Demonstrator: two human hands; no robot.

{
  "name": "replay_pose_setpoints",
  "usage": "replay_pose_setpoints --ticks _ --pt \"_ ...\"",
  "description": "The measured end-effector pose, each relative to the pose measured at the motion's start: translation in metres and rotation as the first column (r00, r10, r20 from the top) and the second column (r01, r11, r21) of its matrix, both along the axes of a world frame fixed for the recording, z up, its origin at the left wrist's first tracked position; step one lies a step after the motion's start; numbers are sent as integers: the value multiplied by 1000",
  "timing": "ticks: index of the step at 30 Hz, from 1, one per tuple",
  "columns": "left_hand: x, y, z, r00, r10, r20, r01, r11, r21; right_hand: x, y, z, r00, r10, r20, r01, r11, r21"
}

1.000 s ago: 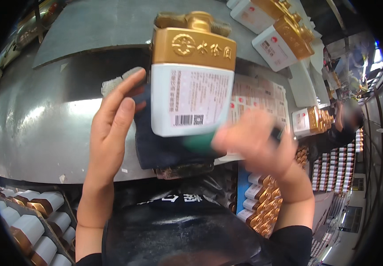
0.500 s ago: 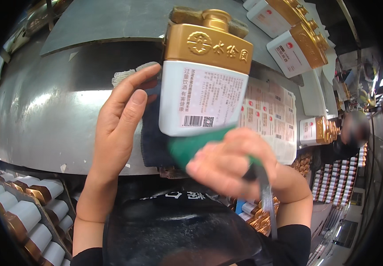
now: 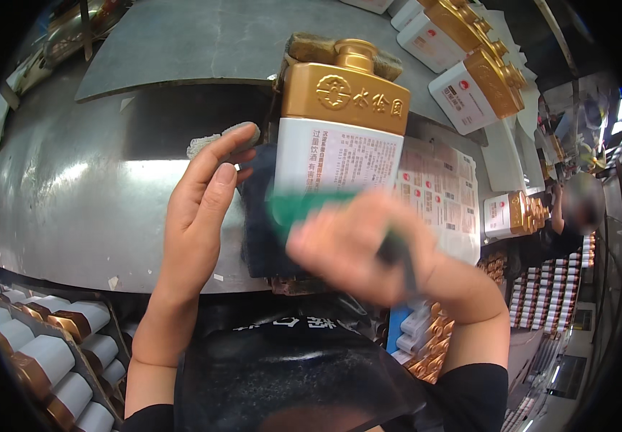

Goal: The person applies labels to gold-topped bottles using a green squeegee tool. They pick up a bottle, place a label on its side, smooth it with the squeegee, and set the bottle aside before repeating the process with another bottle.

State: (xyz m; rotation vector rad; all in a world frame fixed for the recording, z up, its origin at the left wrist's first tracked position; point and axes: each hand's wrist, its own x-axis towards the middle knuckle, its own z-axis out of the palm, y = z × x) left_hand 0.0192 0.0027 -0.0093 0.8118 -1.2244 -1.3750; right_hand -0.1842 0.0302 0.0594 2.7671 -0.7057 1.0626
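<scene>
A white bottle with a gold shoulder and neck (image 3: 343, 147) lies label side up, its neck pointing away from me. Its bottom rests on a dark blue cloth (image 3: 259, 237), and a brown block (image 3: 312, 48) backs its neck end. Blurred by motion, my right hand (image 3: 368, 245) is closed on a green scraper (image 3: 303, 205), whose blade covers the label's lower part. A dark, strap-like thing (image 3: 399, 263) also shows at this hand, too smeared to name. My left hand (image 3: 206, 191) is open left of the bottle, fingers stretched beside a grey rag (image 3: 203, 144).
A sheet of labels (image 3: 444, 201) lies right of the bottle. More white-and-gold bottles (image 3: 469, 90) stand at the back right, with another group (image 3: 509, 214) nearer. Crated bottles (image 3: 55, 356) fill the lower left. Another person (image 3: 577, 209) is at the far right.
The scraper and my right hand have moved up over the label's lower part, hiding the barcode. The bottle appears slightly lower and further right in view. My left hand stays open beside it.
</scene>
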Motion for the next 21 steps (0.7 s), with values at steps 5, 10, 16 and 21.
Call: replay_pose_setpoints --ticks 5,10,16,21 --pt "-2 1 -7 995 -87 47 88 996 -9 -45 1 13 945 -323 55 322 946 27" --pt "-15 6 -9 905 1 426 124 956 -266 -51 56 19 998 -52 -39 65 866 497" --pt "-14 5 12 946 279 163 -182 877 -446 -115 41 -9 591 -583 558 -153 598 787" --pt "-22 10 44 737 395 549 181 667 -723 -102 33 -10 632 -628 453 -321 320 891"
